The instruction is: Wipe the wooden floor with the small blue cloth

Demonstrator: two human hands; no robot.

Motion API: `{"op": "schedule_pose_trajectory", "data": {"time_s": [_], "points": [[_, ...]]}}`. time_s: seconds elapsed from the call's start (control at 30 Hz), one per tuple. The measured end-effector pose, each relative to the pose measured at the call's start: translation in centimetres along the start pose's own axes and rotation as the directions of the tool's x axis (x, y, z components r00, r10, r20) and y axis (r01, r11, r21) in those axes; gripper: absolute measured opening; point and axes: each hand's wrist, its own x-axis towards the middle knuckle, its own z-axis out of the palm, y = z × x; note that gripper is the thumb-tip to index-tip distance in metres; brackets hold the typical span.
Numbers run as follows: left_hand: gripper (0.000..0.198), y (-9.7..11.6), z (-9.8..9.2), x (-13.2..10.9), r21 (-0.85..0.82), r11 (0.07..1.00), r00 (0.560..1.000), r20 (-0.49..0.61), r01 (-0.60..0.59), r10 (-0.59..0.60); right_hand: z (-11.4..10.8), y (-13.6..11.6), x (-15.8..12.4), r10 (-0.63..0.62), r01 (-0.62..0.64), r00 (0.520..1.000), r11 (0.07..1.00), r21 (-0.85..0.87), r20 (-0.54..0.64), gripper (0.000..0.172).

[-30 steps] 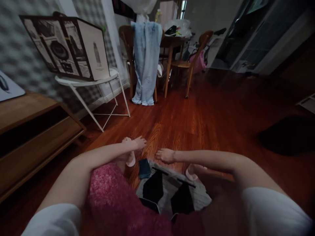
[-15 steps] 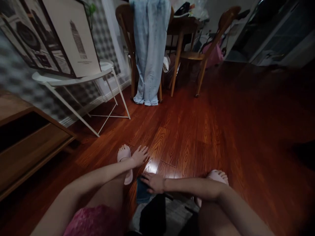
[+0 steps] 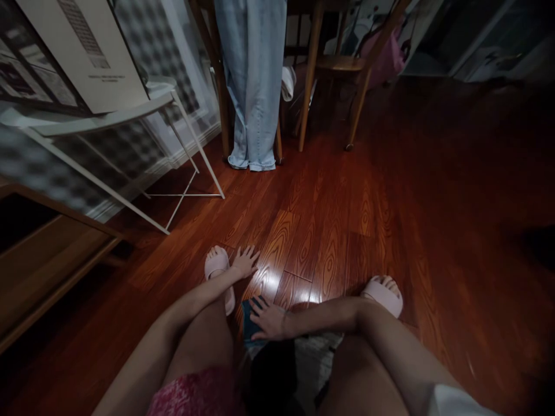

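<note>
Blue-green cloth-like piece (image 3: 247,319): small, flat, dark teal, left edge fairly straight, surface plain as far as it shows; light is dim and the hand covers much of it. Lies low between the person's legs, at the near side of the bright glare on the red-brown wood floor (image 3: 329,231). Just behind it, a grey item (image 3: 314,361) with a black patch (image 3: 273,375), partly hidden by the right arm and leg; its full shape cannot be made out.

Right hand (image 3: 269,319): laid across the teal piece, fingers fanned out, not curled round it; how firmly it presses, cannot tell. Left hand (image 3: 245,262): fingers spread and grasping nothing, beside the left foot; contact with the floor cannot be told.

Count: teal piece, one. Grey item, one. Hands, two. Pale pink slippers, two, both worn: left slipper (image 3: 217,263), right slipper (image 3: 385,297). Light-blue jeans (image 3: 255,86), one pair, hanging, hems at the floor. White side table (image 3: 108,120), one, bearing one box (image 3: 97,63). Wooden cabinet (image 3: 65,248), one, left edge. Pink bag-like item (image 3: 384,56), one, by a wooden chair (image 3: 340,63).
</note>
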Motion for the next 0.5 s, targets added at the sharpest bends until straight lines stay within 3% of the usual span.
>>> {"op": "schedule_pose_trajectory", "data": {"time_s": [0.1,0.2,0.27,0.4,0.5], "points": [[0.072,-0.2,0.3,-0.1,0.004,1.000,1.000,0.017,0.003,-0.003,-1.2,1.6,0.9,0.087,-0.087,0.996,0.996,0.014,-0.030,0.042],[0.073,-0.2,0.3,-0.2,0.014,1.000,1.000,0.019,0.004,-0.004,-2.2,3.0,1.8,0.041,-0.041,0.999,0.999,0.034,0.007,0.029],[0.075,-0.1,0.4,-0.2,0.020,1.000,1.000,0.018,0.005,-0.006,-2.2,3.3,2.3,0.006,-0.006,1.000,0.997,0.076,0.002,0.029],[0.076,-0.1,0.8,0.1,0.018,1.000,1.000,0.024,0.000,0.000,-1.9,4.3,2.8,0.059,-0.053,0.997,0.992,0.116,-0.044,0.040],[0.077,-0.2,1.3,0.3,0.008,1.000,1.000,0.030,0.007,-0.007,-2.9,8.0,1.9,0.164,-0.150,0.981,0.980,0.128,-0.104,0.048]]}}
